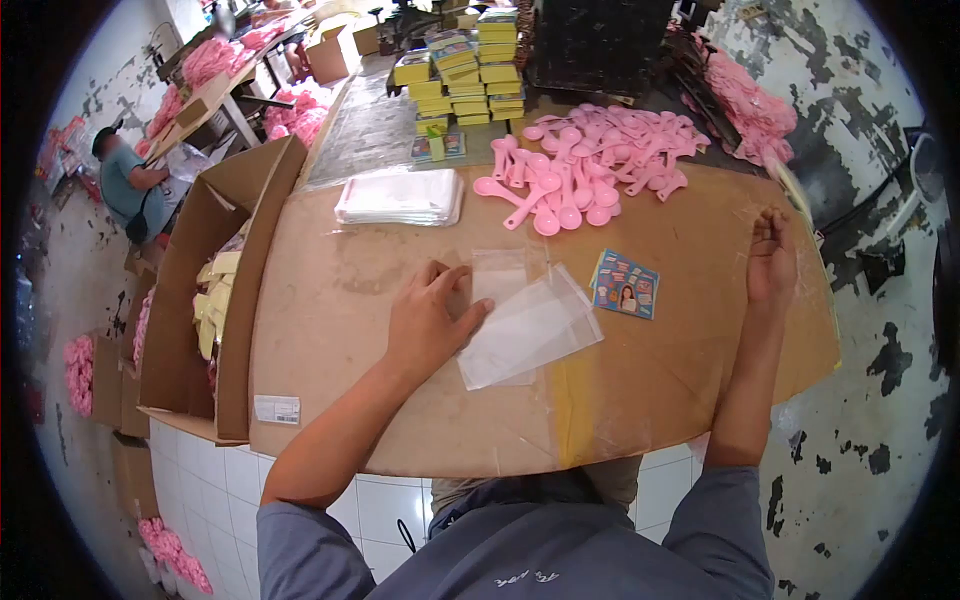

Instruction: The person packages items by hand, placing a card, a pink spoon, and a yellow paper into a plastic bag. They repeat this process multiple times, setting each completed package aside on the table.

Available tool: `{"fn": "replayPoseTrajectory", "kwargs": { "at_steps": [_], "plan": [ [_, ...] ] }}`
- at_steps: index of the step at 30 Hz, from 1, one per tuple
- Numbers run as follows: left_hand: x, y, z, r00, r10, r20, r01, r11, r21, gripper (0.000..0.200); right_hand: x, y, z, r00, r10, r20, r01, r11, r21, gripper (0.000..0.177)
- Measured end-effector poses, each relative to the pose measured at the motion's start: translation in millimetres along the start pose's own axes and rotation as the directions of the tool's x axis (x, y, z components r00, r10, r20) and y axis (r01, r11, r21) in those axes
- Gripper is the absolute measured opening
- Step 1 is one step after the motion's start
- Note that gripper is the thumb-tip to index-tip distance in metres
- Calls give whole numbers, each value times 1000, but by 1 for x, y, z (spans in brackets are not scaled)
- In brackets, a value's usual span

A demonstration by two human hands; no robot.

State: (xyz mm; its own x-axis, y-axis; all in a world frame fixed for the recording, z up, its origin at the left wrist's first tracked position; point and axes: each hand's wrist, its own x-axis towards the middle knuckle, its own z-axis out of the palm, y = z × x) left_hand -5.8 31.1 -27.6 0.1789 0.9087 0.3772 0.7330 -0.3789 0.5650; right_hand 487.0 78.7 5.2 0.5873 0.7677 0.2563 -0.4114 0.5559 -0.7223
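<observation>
My left hand point(432, 312) is at the left edge of some clear plastic bags point(530, 335), its thumb reaching over them and its fingers bent but apart. Two or more bags overlap at an angle on the cardboard-covered table. To their right lie small blue printed cards point(625, 284), slightly fanned. My right hand point(772, 258) rests palm up near the table's right side, fingers curled loosely, nothing visible in it. Beyond the bags is a heap of pink plastic spoons point(590, 165). A stack of clear bags point(400, 196) lies at the back left.
An open cardboard box point(265, 270) with yellow pieces stands along the left edge. Stacks of yellow-edged cards point(460, 75) rise at the back, near a black box point(600, 45). Pink items point(745, 100) are heaped at the back right. A person point(130, 185) is at the far left.
</observation>
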Motion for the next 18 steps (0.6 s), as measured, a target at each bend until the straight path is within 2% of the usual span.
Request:
{"fn": "replayPoseTrajectory", "kwargs": {
  "at_steps": [3, 4, 6, 7, 9, 10, 12, 15, 18],
  "plan": [
    [1, 1, 0, 999, 36, 1, -36, 999, 36, 42, -3, 9, 0, 993, 6, 121, 11, 990, -138, 14],
    [0, 3, 0, 999, 42, 7, -42, 999, 33, 42, -13, 10, 13, 973, 99, 210, -16, 932, -363, 13],
    [-1, 5, -2, 999, 24, 23, -24, 1000, 2, 41, -36, 2, 36, 905, 320, 279, -1, 658, -753, 11],
    [-2, 6, -2, 1000, 5, 28, -5, 1000, -11, 41, -33, -2, 28, 913, 286, 291, 79, 575, -814, 12],
    [0, 8, -1, 1000, 20, 20, -20, 1000, 8, 41, -20, 4, 9, 914, 232, 334, 226, 392, -892, 15],
    [1, 9, 0, 999, 36, 2, -36, 999, 15, 41, -5, 2, -4, 943, 107, 316, 281, 258, -924, 17],
    [1, 11, 3, 999, 40, 2, -40, 999, 22, 41, 34, -13, -40, 935, -145, 323, 321, -36, -946, 21],
    [2, 9, 2, 999, 12, 35, -13, 1000, 23, 42, 66, -36, -81, 896, -148, 418, 343, -367, -865, 23],
    [3, 9, 2, 999, 2, 35, -2, 1000, 4, 42, 96, -37, -112, 981, -69, 182, 156, -283, -946, 26]
  ]
}}
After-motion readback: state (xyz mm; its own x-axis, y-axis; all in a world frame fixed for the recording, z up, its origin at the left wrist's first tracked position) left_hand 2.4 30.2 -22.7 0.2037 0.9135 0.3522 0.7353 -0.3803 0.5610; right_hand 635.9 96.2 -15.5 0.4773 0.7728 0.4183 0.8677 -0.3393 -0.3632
